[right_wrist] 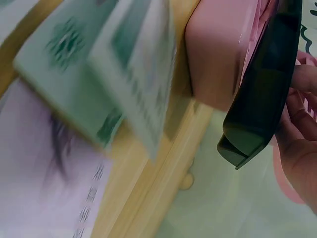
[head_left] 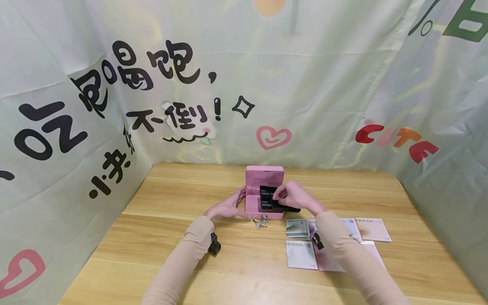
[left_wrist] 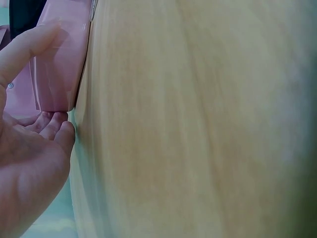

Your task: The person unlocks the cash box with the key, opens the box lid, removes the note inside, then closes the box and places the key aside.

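A pink cash box (head_left: 264,170) stands at the middle of the table with its lid up. My left hand (head_left: 226,206) holds its left end, thumb on the front wall and fingers against the side, as the left wrist view shows. A black compartment tray (head_left: 267,192) is in my right hand (head_left: 298,197), pinched between thumb and fingers. That tray lies partly over the box opening and sticks out past the right wall. In the right wrist view the tray (right_wrist: 262,84) is tilted beside the box, with the fingers behind it.
Keys (head_left: 258,225) hang at the lock (head_left: 264,220) on the box front. Stacks of paper notes lie in two rows at the right: a green stack (head_left: 297,228), a pale stack (head_left: 301,255) and a pinkish stack (head_left: 373,230) among them. The right forearm covers some. Printed cloth (head_left: 324,93) encloses the table.
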`<state>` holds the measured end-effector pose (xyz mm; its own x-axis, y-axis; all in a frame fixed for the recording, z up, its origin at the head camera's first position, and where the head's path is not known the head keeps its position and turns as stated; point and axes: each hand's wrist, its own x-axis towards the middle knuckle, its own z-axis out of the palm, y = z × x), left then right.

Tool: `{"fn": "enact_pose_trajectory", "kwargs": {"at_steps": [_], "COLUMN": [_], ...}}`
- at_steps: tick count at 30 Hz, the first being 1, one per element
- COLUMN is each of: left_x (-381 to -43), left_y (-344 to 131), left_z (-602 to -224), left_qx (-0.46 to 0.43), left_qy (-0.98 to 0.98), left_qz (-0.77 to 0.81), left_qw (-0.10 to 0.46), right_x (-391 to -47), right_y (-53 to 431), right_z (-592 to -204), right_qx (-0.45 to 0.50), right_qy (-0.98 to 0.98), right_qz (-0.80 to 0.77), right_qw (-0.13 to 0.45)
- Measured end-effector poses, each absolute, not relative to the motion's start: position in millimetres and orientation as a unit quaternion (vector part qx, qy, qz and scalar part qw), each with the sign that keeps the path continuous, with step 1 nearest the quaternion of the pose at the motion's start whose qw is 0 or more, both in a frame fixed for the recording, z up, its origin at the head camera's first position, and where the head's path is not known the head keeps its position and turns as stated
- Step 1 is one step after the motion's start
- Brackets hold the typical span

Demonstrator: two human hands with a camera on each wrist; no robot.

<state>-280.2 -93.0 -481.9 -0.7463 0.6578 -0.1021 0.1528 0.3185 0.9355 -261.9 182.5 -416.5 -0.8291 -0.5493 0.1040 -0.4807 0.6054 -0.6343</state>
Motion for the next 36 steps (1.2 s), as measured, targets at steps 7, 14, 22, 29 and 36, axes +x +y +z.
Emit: {"fn": "enact_pose_trajectory", "kwargs": {"at_steps": [7, 14, 22, 29, 36], "left_x": [-278.8, -279.3, -279.8, -280.0, -279.0], "left_y": [-92.4, -92.5, -91.5, -91.9, -91.9], "left_z": [-480.2, -480.8, -481.2, -480.8, -480.9], "left_qx": [0.257, 0.254, 0.270, 0.265, 0.272], "left_qy": [0.773, 0.784, 0.774, 0.782, 0.767], "left_qz": [0.527, 0.514, 0.526, 0.518, 0.533], "left_qw": [0.243, 0.236, 0.226, 0.225, 0.230], "right_x": [-264.2, -269.5, -272.3, -273.3, -273.7], "right_y": [165.9, 152.6, 142.1, 135.2, 135.3], "right_z": [-415.5, -416.3, -418.4, -420.3, -425.0], "right_qx": [-0.288, -0.292, -0.301, -0.295, -0.294], "right_qy": [0.896, 0.892, 0.896, 0.903, 0.905], "right_qz": [-0.335, -0.344, -0.326, -0.312, -0.307], "right_qw": [0.043, 0.038, 0.018, 0.017, 0.015]}}
